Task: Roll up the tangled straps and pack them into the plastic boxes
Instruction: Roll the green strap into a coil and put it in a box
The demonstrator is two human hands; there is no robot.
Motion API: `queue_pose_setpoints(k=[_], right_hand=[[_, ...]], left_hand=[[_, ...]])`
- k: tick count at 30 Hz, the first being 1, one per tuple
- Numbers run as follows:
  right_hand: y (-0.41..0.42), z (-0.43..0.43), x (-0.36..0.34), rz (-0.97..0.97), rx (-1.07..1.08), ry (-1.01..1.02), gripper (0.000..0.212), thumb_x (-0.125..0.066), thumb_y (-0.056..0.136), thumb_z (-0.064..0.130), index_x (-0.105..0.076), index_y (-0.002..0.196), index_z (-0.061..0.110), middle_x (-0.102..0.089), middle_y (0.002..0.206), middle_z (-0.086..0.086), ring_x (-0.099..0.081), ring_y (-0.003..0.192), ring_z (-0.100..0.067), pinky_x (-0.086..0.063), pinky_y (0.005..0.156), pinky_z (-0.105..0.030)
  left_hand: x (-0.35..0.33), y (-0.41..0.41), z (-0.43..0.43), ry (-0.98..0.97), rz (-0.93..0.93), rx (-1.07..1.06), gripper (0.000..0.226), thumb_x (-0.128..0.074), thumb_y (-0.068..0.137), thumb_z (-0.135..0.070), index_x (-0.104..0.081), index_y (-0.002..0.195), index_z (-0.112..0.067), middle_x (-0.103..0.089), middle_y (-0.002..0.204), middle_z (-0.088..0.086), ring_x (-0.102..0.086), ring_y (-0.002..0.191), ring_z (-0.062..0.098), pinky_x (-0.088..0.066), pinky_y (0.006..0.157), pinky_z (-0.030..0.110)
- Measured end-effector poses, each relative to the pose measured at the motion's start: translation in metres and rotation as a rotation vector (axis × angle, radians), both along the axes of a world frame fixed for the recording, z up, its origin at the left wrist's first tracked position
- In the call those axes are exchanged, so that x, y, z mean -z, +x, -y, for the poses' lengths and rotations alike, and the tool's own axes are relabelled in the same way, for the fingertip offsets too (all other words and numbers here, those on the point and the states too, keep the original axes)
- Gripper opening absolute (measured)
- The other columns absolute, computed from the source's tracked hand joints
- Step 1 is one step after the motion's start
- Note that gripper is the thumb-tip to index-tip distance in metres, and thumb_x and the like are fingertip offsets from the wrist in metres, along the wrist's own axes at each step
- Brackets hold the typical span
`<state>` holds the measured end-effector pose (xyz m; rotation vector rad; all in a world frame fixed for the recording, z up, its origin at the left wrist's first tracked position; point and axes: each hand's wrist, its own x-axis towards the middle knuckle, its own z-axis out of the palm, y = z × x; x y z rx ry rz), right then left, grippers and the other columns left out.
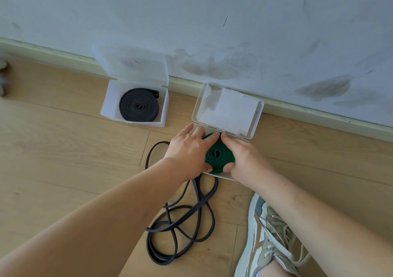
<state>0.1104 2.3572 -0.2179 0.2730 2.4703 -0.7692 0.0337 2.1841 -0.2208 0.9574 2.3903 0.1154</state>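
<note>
Green coil (pixel 216 155) between both hands' fingers (pixel 209 138), apparently boxed.

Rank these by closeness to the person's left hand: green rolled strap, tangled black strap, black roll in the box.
1. Green rolled strap, gripped by the left hand at the right box.
2. Tangled black strap, on the floor under that wrist.
3. Black roll, in the left box by the wall.

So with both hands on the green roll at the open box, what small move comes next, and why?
Probably push the green roll flat into the right box and let go. The left hand and right hand both grip it over that box, its lid is open, and a tangled black strap lies on the floor.
</note>
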Motion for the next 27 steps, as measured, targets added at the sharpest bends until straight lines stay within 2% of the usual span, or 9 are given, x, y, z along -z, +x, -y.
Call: queue_pose_setpoints(k=[4,9,13,18,21,24,27], right_hand=[[-0.005,-0.001,0.003,0.029,-0.047,0.017,0.094,-0.078,0.081,0.015,-0.028,0.16,0.024,-0.045,0.154,-0.001,-0.048,0.138,-0.025,-0.049,0.107,-0.043],[-0.007,-0.004,0.0,0.039,-0.071,0.017,0.096,-0.079,0.085,0.016,-0.023,0.162,0.022,-0.04,0.16,-0.001,-0.042,0.144,-0.025,-0.044,0.113,-0.041],[-0.009,-0.004,-0.002,0.063,-0.133,0.055,0.095,-0.077,0.087,0.018,-0.019,0.163,0.019,-0.041,0.159,-0.005,-0.045,0.141,-0.028,-0.047,0.11,-0.042],[-0.018,-0.005,-0.002,0.107,-0.149,0.075,0.084,-0.082,0.081,0.018,-0.032,0.149,0.021,-0.058,0.135,-0.008,-0.057,0.122,-0.031,-0.054,0.096,-0.048],[-0.018,-0.007,0.0,0.1,-0.115,0.058,0.082,-0.083,0.081,0.018,-0.036,0.148,0.025,-0.059,0.136,-0.008,-0.057,0.121,-0.03,-0.053,0.097,-0.047],[-0.017,-0.007,0.001,0.121,-0.174,0.078,0.093,-0.077,0.089,0.021,-0.021,0.163,0.021,-0.046,0.151,-0.009,-0.046,0.137,-0.03,-0.047,0.108,-0.043],[-0.018,-0.007,0.001,0.138,-0.173,0.084,0.095,-0.074,0.092,0.022,-0.013,0.164,0.022,-0.041,0.155,-0.009,-0.043,0.14,-0.03,-0.046,0.109,-0.043]], left_hand=[[0.002,-0.002,-0.006,-0.037,-0.025,0.046,0.101,-0.07,0.085,-0.062,-0.013,0.163,-0.033,-0.043,0.145,0.007,-0.044,0.141,0.024,-0.002,0.13,0.039],[0.002,-0.003,-0.008,-0.031,-0.016,0.011,0.1,-0.07,0.086,-0.062,-0.012,0.163,-0.035,-0.041,0.149,0.005,-0.033,0.15,0.026,0.001,0.127,0.036],[0.001,-0.003,-0.009,-0.035,-0.016,0.012,0.101,-0.07,0.085,-0.063,-0.013,0.163,-0.035,-0.041,0.15,0.004,-0.032,0.151,0.025,0.003,0.127,0.035],[0.0,-0.003,-0.014,-0.057,-0.002,0.007,0.101,-0.073,0.083,-0.062,-0.015,0.163,-0.036,-0.043,0.148,0.004,-0.035,0.149,0.026,0.003,0.126,0.036],[-0.005,-0.006,-0.016,-0.05,0.022,-0.008,0.098,-0.072,0.084,-0.062,-0.018,0.162,-0.038,-0.043,0.148,0.002,-0.032,0.151,0.026,0.001,0.127,0.036],[-0.008,-0.008,-0.012,-0.039,0.061,-0.009,0.091,-0.07,0.087,-0.061,-0.023,0.161,-0.037,-0.043,0.151,-0.001,-0.026,0.154,0.025,-0.003,0.127,0.034],[-0.01,-0.008,-0.004,0.006,0.112,-0.045,0.08,-0.07,0.09,-0.055,-0.033,0.158,-0.035,-0.042,0.153,-0.004,-0.017,0.157,0.028,-0.011,0.127,0.036]])
